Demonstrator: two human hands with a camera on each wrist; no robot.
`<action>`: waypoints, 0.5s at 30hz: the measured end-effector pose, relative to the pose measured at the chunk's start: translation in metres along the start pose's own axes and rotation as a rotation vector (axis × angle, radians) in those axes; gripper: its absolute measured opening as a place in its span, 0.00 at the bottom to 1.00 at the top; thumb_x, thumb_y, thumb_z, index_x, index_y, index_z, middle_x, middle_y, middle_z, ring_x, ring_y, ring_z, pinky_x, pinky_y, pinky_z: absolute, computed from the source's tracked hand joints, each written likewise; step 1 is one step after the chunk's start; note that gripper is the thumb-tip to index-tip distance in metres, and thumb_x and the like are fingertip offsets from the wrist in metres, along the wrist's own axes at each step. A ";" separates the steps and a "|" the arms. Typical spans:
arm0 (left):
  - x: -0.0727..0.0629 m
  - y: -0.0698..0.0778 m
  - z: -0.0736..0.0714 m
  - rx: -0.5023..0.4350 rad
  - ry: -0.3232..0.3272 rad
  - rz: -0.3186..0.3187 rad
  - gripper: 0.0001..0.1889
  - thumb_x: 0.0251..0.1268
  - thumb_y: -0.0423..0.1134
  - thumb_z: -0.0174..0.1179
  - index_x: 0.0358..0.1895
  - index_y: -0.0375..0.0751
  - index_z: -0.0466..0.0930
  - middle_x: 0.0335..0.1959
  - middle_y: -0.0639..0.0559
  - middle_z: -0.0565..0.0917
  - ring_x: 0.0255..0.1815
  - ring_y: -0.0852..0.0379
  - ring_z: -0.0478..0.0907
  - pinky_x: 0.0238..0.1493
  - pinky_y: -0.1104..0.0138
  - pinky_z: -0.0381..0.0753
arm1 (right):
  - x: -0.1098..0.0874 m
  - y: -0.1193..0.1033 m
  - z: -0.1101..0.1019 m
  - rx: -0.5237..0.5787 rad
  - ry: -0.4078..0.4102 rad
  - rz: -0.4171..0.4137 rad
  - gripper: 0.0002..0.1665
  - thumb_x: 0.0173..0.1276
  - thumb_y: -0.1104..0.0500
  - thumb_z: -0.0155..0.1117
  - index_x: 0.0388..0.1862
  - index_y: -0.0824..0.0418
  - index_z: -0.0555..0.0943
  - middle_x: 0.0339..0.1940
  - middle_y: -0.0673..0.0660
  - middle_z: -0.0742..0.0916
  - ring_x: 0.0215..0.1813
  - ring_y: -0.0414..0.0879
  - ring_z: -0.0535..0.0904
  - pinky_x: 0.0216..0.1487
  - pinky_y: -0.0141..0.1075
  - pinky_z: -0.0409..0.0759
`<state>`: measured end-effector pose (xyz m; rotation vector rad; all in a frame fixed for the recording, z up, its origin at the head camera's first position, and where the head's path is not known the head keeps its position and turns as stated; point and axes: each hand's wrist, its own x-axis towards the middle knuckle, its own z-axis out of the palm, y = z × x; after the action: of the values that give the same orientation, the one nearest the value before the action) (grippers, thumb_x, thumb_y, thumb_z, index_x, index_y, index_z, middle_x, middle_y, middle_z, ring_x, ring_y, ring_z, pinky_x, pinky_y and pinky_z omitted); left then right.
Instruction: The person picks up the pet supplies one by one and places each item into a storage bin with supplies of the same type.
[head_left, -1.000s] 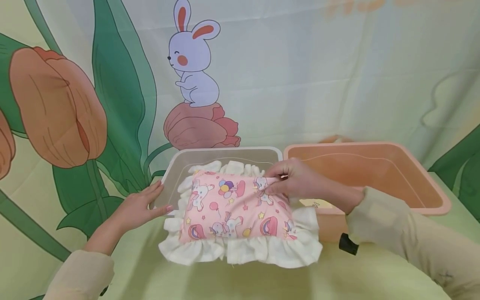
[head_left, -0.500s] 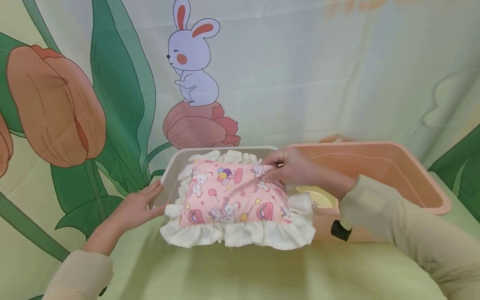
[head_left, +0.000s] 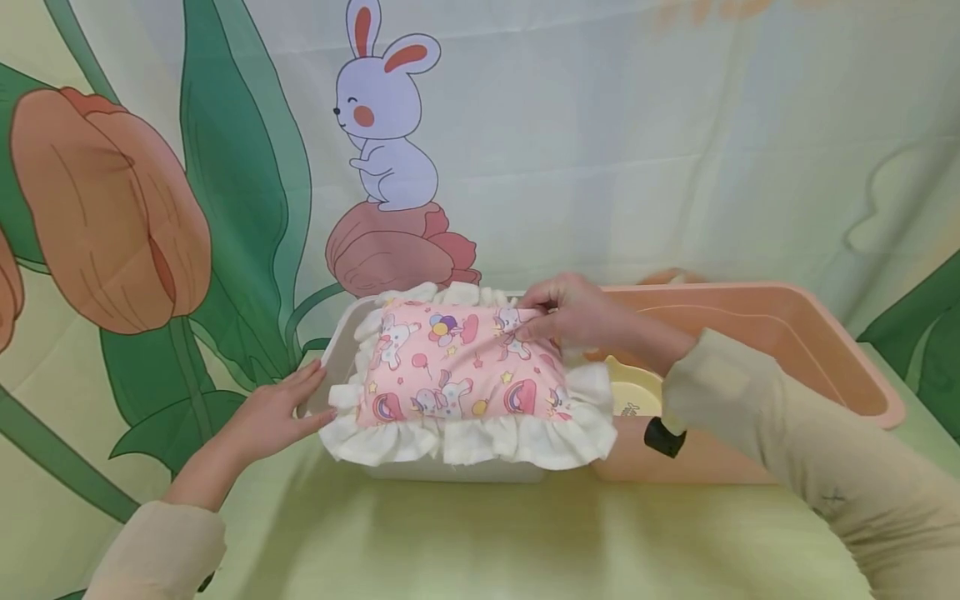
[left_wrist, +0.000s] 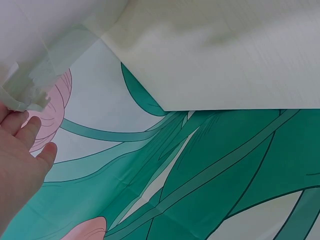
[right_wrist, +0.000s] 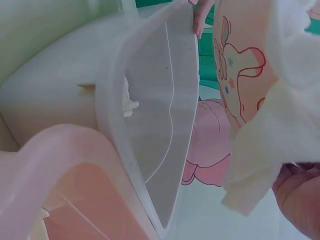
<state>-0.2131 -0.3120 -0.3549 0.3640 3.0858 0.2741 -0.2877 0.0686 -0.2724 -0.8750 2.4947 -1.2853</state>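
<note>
My right hand (head_left: 566, 312) pinches the pink cloth of a small pillow (head_left: 450, 367) with a unicorn print and white ruffled edges. The pillow hangs over a grey plastic bin (head_left: 457, 473) and hides most of its opening in the head view. Beneath the raised pillow, the right wrist view looks into the bin, where a small white object (right_wrist: 130, 104) shows. My left hand (head_left: 281, 417) rests at the bin's left rim with its fingers extended, its thumb near the ruffle. In the left wrist view, the fingertips (left_wrist: 34, 125) touch the rim.
An orange-pink bin (head_left: 795, 350) stands directly right of the grey one. Inside it lies a yellow dish (head_left: 633, 396) with small ear shapes. Both bins sit on a pale green table (head_left: 465, 542). Behind hangs a printed cloth (head_left: 600, 167) with a rabbit and tulips.
My right hand has lifted the pillow and shifted it slightly left, so the grey bin's front and more of the yellow dish show. My left hand has stayed at the rim.
</note>
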 end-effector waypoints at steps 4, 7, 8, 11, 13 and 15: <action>-0.001 0.000 0.000 0.008 0.020 0.013 0.39 0.58 0.60 0.48 0.65 0.33 0.55 0.67 0.37 0.56 0.58 0.36 0.66 0.53 0.43 0.65 | 0.005 0.001 0.000 -0.014 0.008 0.007 0.11 0.51 0.64 0.67 0.36 0.64 0.83 0.24 0.52 0.81 0.28 0.43 0.70 0.24 0.28 0.67; -0.001 0.000 0.000 -0.002 0.023 0.008 0.39 0.58 0.59 0.49 0.65 0.34 0.56 0.67 0.37 0.57 0.60 0.35 0.63 0.54 0.42 0.64 | 0.009 0.002 0.000 -0.010 0.012 0.000 0.11 0.51 0.65 0.67 0.36 0.65 0.83 0.23 0.52 0.81 0.27 0.43 0.70 0.23 0.28 0.66; -0.001 0.000 0.000 -0.006 0.022 0.005 0.39 0.57 0.59 0.49 0.65 0.34 0.56 0.67 0.37 0.57 0.61 0.35 0.61 0.54 0.42 0.64 | 0.010 0.003 -0.001 -0.008 0.014 -0.003 0.11 0.51 0.65 0.67 0.36 0.65 0.83 0.22 0.51 0.81 0.26 0.43 0.70 0.23 0.28 0.66; -0.001 0.000 0.000 -0.011 0.018 -0.002 0.40 0.57 0.60 0.49 0.65 0.34 0.55 0.67 0.38 0.56 0.62 0.34 0.60 0.54 0.41 0.63 | 0.014 0.006 -0.001 -0.004 0.017 -0.019 0.11 0.51 0.65 0.67 0.36 0.66 0.83 0.22 0.52 0.81 0.25 0.42 0.69 0.22 0.28 0.66; 0.000 -0.001 0.001 -0.014 0.016 -0.003 0.40 0.57 0.60 0.49 0.65 0.34 0.55 0.67 0.38 0.56 0.62 0.34 0.60 0.54 0.41 0.63 | 0.018 0.009 -0.001 -0.006 0.019 -0.022 0.11 0.51 0.65 0.67 0.36 0.66 0.83 0.23 0.52 0.82 0.26 0.42 0.69 0.22 0.28 0.66; 0.001 -0.002 0.001 -0.014 0.013 -0.003 0.40 0.57 0.61 0.49 0.66 0.35 0.54 0.68 0.38 0.55 0.61 0.34 0.61 0.54 0.42 0.64 | 0.021 0.011 0.000 -0.009 0.022 -0.023 0.12 0.51 0.65 0.67 0.36 0.66 0.83 0.24 0.53 0.82 0.26 0.42 0.69 0.23 0.28 0.66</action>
<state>-0.2140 -0.3133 -0.3564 0.3589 3.0952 0.2991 -0.3091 0.0618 -0.2793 -0.8997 2.5160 -1.2987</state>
